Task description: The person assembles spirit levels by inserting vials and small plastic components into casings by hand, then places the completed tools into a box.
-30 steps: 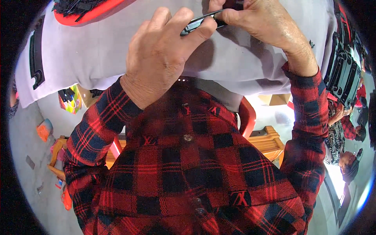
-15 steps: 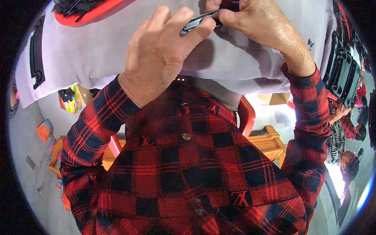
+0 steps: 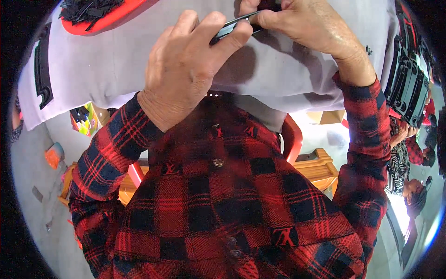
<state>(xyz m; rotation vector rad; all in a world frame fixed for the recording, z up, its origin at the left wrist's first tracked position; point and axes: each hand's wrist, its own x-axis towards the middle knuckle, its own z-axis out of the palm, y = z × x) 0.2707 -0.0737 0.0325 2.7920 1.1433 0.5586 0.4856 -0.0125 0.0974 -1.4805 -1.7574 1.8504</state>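
A slim, glossy black plastic part (image 3: 226, 31) is held above the grey-white cloth by both hands. My left hand (image 3: 183, 69) wraps round its left end, the index finger and thumb pressed along it. At its right end, my right hand (image 3: 306, 28) pinches with thumb and finger. Fingers hide most of the part, and the top edge of the picture cuts off some of the right hand. Whether a smaller piece is between the right fingers, I cannot tell. A single long black plastic part (image 3: 42, 69) with a hooked end lies at the cloth's left side.
At the upper left, a red tray (image 3: 86, 31) holds many small black pieces. Several similar long black parts (image 3: 406, 81) are stacked on the right. The cloth-covered table (image 3: 116, 69) ends close to my body. Other people (image 3: 395, 172) sit farther right. Wooden furniture (image 3: 316, 167) stands below.
Both hands stay at the black part, shifting only slightly. The left hand has edged a little left; the view has tilted slightly, bringing more of the red tray into sight.
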